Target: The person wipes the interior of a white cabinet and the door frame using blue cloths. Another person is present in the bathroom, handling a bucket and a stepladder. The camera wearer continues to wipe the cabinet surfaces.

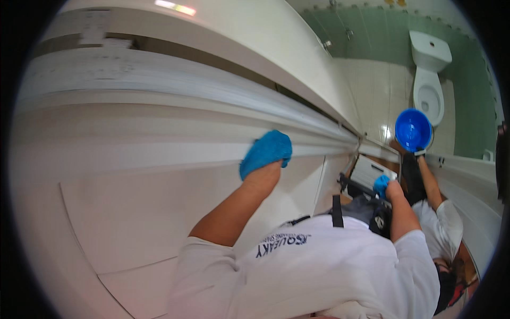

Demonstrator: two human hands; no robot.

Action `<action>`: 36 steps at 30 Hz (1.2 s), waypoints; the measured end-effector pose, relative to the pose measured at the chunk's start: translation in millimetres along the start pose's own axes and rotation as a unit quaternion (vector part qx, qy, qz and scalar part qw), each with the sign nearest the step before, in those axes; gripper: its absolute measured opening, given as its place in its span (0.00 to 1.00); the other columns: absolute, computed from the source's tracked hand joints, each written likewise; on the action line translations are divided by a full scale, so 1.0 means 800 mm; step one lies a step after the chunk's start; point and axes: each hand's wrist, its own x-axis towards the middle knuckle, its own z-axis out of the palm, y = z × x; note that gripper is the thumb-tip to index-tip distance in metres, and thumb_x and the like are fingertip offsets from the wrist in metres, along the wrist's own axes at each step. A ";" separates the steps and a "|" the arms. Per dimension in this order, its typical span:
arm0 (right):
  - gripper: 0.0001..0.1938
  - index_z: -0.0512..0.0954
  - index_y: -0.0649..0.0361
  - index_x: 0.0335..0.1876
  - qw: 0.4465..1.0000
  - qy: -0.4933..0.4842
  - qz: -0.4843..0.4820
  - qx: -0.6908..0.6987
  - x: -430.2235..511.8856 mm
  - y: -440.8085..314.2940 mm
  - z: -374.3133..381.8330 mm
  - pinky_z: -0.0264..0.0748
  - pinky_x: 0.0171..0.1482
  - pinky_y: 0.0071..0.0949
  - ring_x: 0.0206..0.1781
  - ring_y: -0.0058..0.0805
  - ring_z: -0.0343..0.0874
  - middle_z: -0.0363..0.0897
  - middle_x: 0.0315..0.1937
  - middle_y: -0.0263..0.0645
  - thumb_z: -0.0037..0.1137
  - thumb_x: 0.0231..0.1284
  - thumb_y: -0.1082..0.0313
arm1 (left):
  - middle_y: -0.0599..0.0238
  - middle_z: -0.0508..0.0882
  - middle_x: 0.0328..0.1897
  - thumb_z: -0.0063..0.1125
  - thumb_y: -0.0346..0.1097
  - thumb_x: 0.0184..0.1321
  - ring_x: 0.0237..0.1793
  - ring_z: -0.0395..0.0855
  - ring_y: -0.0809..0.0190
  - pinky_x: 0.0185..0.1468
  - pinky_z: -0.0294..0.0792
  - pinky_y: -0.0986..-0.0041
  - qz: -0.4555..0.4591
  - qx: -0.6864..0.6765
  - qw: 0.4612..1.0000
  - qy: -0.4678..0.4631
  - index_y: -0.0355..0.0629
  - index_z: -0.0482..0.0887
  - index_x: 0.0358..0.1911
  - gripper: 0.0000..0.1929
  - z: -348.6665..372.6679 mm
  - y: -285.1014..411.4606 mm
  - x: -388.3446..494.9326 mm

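Observation:
My left hand (266,155) is wrapped in a blue cloth or glove, which hides the fingers. It lies against a long white ledge or frame moulding (179,149) on the wall before me. Lower and to the right, my right hand (388,187) is also partly covered by blue material, beside the white top step of a ladder (370,169) and its dark rail. Whether its fingers grip the ladder or the blue material cannot be made out.
Another person (440,223) in a white shirt is close on my right, an arm reaching to a blue bucket (413,129). Beyond the doorway are a white toilet (428,91), a tiled floor and green walls. A dark gap (199,58) runs above the white moulding.

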 end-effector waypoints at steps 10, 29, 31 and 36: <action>0.13 0.76 0.59 0.43 0.998 0.027 0.058 -0.007 -0.029 0.004 -0.051 0.67 0.53 0.34 0.51 0.43 0.71 0.71 0.46 0.49 0.42 0.53 0.74 | 0.43 0.78 0.36 0.47 0.43 0.56 0.33 0.78 0.45 0.41 0.71 0.60 -0.228 0.265 0.896 0.273 0.35 0.75 0.40 0.17 -0.226 -0.122 -0.115; 0.14 0.75 0.62 0.45 0.999 0.021 0.010 -0.044 -0.029 0.016 -0.046 0.67 0.54 0.33 0.53 0.43 0.70 0.69 0.50 0.52 0.45 0.51 0.73 | 0.43 0.73 0.49 0.47 0.40 0.54 0.48 0.71 0.40 0.53 0.65 0.59 0.028 0.203 0.953 0.222 0.39 0.71 0.48 0.19 -0.123 -0.064 -0.069; 0.14 0.76 0.63 0.43 0.998 0.018 0.055 -0.020 -0.023 0.022 -0.040 0.69 0.53 0.33 0.52 0.43 0.71 0.70 0.50 0.51 0.47 0.49 0.74 | 0.41 0.73 0.51 0.45 0.45 0.56 0.50 0.71 0.41 0.54 0.64 0.59 -0.141 0.101 0.949 0.265 0.37 0.66 0.53 0.24 -0.194 -0.074 -0.100; 0.15 0.76 0.61 0.43 0.997 -0.020 -0.015 -0.071 0.019 0.011 0.002 0.69 0.53 0.33 0.52 0.43 0.72 0.71 0.49 0.52 0.49 0.47 0.71 | 0.40 0.71 0.53 0.46 0.54 0.57 0.55 0.68 0.41 0.58 0.61 0.63 -0.115 0.371 0.780 0.490 0.31 0.59 0.59 0.35 -0.376 -0.064 -0.123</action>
